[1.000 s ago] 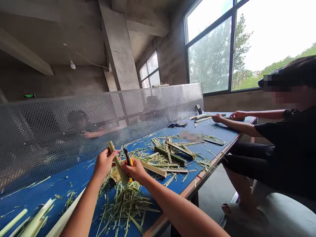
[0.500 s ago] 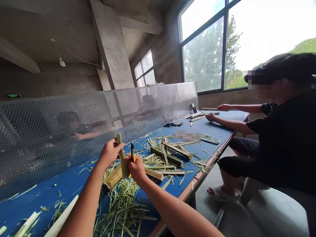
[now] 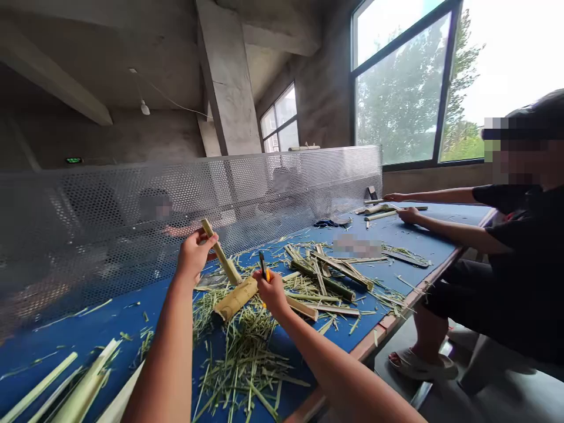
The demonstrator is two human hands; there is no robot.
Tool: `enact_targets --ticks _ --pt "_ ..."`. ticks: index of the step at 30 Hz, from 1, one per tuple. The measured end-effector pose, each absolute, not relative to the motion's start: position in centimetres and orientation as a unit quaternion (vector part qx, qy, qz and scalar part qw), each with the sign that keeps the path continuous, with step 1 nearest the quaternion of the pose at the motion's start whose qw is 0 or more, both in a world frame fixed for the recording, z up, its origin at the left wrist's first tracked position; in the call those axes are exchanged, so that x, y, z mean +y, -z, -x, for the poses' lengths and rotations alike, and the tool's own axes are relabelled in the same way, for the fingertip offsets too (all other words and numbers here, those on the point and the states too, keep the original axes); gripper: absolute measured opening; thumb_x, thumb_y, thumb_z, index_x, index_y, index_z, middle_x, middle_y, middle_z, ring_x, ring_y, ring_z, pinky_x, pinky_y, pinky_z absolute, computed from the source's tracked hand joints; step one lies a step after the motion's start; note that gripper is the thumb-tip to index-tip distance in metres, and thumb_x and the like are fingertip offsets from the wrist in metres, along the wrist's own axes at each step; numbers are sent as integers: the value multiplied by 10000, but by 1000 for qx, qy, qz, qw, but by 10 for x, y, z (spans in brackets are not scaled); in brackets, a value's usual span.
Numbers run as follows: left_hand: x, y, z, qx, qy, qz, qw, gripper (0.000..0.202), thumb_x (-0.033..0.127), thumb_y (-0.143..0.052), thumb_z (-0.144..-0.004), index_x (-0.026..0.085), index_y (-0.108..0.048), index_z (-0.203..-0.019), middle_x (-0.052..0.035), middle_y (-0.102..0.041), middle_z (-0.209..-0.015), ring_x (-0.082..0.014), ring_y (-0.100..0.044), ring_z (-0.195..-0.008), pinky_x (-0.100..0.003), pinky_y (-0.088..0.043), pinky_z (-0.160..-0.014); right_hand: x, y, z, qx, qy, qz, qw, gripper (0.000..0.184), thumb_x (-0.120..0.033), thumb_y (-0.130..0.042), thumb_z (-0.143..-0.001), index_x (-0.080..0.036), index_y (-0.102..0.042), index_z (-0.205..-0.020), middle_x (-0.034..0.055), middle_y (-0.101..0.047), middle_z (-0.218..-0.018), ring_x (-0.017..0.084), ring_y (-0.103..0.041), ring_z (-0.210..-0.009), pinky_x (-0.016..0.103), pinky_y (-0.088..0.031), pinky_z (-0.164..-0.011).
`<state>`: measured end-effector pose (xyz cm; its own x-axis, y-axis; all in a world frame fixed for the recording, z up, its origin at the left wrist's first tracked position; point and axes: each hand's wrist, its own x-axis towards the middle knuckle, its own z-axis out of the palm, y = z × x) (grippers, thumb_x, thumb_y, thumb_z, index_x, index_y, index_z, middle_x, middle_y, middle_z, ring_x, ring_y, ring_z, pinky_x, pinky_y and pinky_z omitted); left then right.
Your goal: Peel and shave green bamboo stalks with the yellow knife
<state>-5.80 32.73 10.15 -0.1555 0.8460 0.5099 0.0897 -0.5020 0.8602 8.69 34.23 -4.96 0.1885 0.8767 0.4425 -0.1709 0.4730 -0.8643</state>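
Observation:
My left hand [image 3: 194, 257] is closed around the upper part of a split bamboo strip [image 3: 223, 258], which tilts with its lower end near a thick bamboo piece [image 3: 237, 298] on the table. My right hand [image 3: 272, 294] grips a utility knife [image 3: 264, 267], black and yellow, its black end pointing up. It is just right of the thick bamboo piece, apart from the strip. Below both hands lies a heap of green bamboo shavings [image 3: 247, 364].
Split bamboo pieces [image 3: 328, 282] lie among shavings on the blue table [image 3: 176, 317]. More bamboo strips [image 3: 83, 393] lie at front left. A perforated metal screen [image 3: 264, 200] runs along the far side. At right, a seated person's hand [image 3: 409, 215] is by other bamboo pieces.
The view has swung left. The bamboo strip in my left hand has tilted, its lower end swinging right, and my right hand with the knife has moved away from it.

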Motion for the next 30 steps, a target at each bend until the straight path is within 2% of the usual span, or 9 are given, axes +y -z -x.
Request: enact_targets --ticks 3,7,9,13,18,23,30 --pt "321 -106 65 363 -648 -574 344 411 327 -792 -573 161 -612 -903 -20 -668 -881 -144 -640 -718 -268 -545 -601 338 53 -84 -508 -455 318 658 383 -559 -592 -688 -182 -534 -713 -95 -323 -451 62 -268 -404 207 -214 -401" --pt "316 -105 56 320 -646 -577 383 386 263 -775 -601 170 -602 -933 -30 -674 -962 -149 -647 -777 -295 -558 -656 326 54 -82 -525 -567 247 584 506 -617 -641 -679 -181 -531 -910 -111 -396 -454 53 -266 -332 200 -209 -351" --pt "315 -103 48 312 -638 -590 384 370 243 -766 -621 172 -599 -944 -33 -672 -977 -147 -640 -791 -297 -561 -659 321 53 -83 -512 -600 218 575 498 -643 -648 -682 -201 -485 -844 -99 -431 -477 54 -295 -336 201 -227 -350" --pt "316 -100 33 335 -619 -611 362 369 224 -770 -634 172 -593 -954 -40 -670 -972 -141 -631 -765 -273 -555 -610 318 50 -87 -467 -643 181 579 519 -626 -711 -639 -223 -393 -709 -98 -403 -497 47 -292 -365 207 -230 -369" --pt "315 -101 22 353 -653 -623 247 558 183 -741 -688 250 -562 -1212 -35 -655 -993 -109 -618 -656 -231 -542 -531 314 47 -93 -443 -689 154 552 534 -600 -730 -642 -207 -368 -629 -94 -355 -521 34 -258 -413 200 -212 -401" --pt "309 -103 23 347 -621 -684 161 456 178 -724 -710 259 -620 -1147 -35 -658 -995 -97 -613 -580 -209 -526 -479 310 46 -93 -425 -710 134 546 510 -548 -766 -636 -198 -395 -636 -86 -397 -546 32 -262 -423 198 -198 -409" --pt "307 -98 28 349 -594 -698 198 631 140 -751 -659 293 -549 -1236 -39 -677 -1034 -123 -640 -611 -216 -539 -479 314 49 -90 -416 -710 148 549 457 -503 -797 -613 -171 -498 -711 -60 -519 -618 21 -257 -418 196 -210 -404"
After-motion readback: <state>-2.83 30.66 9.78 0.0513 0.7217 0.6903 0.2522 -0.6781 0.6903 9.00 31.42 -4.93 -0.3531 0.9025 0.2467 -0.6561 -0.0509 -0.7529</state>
